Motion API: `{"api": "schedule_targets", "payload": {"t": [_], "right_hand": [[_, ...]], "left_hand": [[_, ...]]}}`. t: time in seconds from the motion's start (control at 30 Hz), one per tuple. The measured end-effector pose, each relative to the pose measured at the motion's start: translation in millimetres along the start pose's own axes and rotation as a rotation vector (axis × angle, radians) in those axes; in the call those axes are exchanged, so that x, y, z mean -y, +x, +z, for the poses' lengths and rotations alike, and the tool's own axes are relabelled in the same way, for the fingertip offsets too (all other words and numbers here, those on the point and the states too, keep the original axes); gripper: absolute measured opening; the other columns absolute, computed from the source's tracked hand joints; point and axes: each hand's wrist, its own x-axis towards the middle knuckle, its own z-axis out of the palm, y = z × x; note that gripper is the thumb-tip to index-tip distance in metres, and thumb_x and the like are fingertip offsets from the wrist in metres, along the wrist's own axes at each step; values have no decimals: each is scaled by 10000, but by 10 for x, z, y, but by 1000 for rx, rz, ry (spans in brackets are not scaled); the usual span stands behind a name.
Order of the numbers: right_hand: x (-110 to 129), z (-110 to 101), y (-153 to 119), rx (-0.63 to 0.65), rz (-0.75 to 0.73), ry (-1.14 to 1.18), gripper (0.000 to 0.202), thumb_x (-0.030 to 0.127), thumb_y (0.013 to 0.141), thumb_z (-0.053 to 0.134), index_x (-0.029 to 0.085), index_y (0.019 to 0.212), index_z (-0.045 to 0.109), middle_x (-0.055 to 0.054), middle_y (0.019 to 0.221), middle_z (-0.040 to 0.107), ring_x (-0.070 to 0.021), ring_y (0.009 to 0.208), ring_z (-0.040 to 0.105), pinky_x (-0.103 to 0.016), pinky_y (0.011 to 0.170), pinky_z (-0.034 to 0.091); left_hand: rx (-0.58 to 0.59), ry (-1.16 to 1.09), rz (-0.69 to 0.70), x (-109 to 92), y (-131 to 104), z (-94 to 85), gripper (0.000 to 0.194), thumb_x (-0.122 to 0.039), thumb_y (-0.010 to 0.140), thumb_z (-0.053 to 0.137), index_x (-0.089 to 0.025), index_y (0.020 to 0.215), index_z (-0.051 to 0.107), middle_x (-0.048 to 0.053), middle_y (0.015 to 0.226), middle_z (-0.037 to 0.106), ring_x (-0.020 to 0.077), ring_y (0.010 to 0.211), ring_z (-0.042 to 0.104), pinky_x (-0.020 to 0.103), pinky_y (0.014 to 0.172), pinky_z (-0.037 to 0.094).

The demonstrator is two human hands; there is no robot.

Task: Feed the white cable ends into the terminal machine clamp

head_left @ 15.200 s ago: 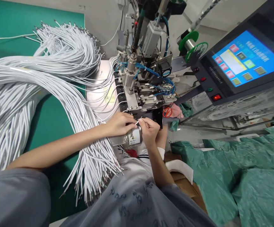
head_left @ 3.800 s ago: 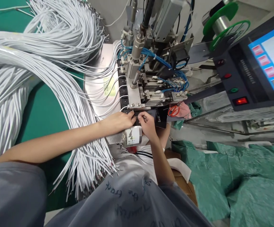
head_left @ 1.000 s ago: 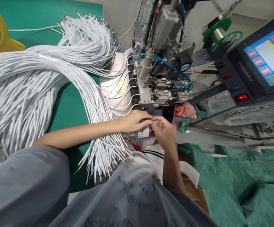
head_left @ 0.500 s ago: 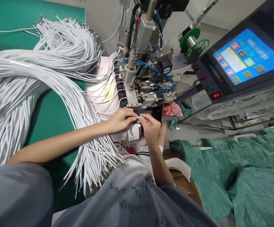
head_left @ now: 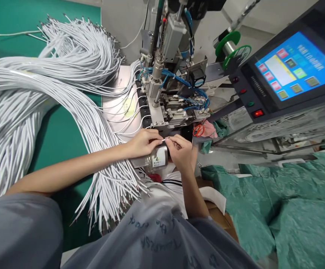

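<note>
My left hand point(head_left: 145, 142) pinches a white cable point(head_left: 163, 139) between thumb and fingers, close to the cable's end. Facing it, my right hand point(head_left: 180, 149) has its fingertips closed on the tip of the same cable. Just beneath both hands is a clear bottle point(head_left: 159, 157) with a white label. A large bundle of white cables point(head_left: 109, 175) passes under my left forearm. Beyond my hands stands a machine point(head_left: 156, 93) with metal cylinders and blue air tubes, and several white cables run into the black holders along its left side.
A control panel with a lit blue screen point(head_left: 298, 67) stands at the right, beside a green wire spool point(head_left: 231, 48). Orange-handled scissors point(head_left: 198, 130) lie by a pink cloth point(head_left: 209, 129). More cables point(head_left: 80, 52) cover the green mat point(head_left: 8, 18). Green sheeting point(head_left: 291, 201) spreads at lower right.
My right hand has shifted slightly right, its fingers curling more around the cable tip. My left hand keeps its pinch almost in place. The camera view has moved a little.
</note>
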Motion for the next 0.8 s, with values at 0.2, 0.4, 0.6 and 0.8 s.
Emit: {"api": "schedule_targets", "payload": {"t": [0.2,0.4,0.6,0.8], "right_hand": [[-47,-55,34,132,75,13,194,279,778,581,151,655,659,35,531,416,-87,501,356,-238,482,299],[-128,188,-38,-77,125,223,215,328,768,581,169,645,655,3,583,489,-118,534,430,-260,515,366],[7,128,-54,-117,-48,-52,287,259,813,530,180,539,552,34,509,339,-105,496,319,-271,513,305],[-57,55,50,71,-33,-24,350,202,786,535,184,472,383,53,509,257,-86,492,279,-267,501,244]], "left_hand": [[17,62,-13,-5,7,3,186,-161,838,506,-127,791,683,30,688,602,105,631,544,216,592,430],[12,-137,-134,-62,41,-16,182,-219,812,572,-118,700,675,-2,602,564,70,534,481,180,497,372],[-2,79,34,7,-13,6,202,-198,857,508,-116,788,679,22,658,552,97,604,504,203,559,399],[78,246,-15,40,-10,1,230,-148,856,459,-114,793,678,45,703,567,117,622,527,220,566,407]]}}
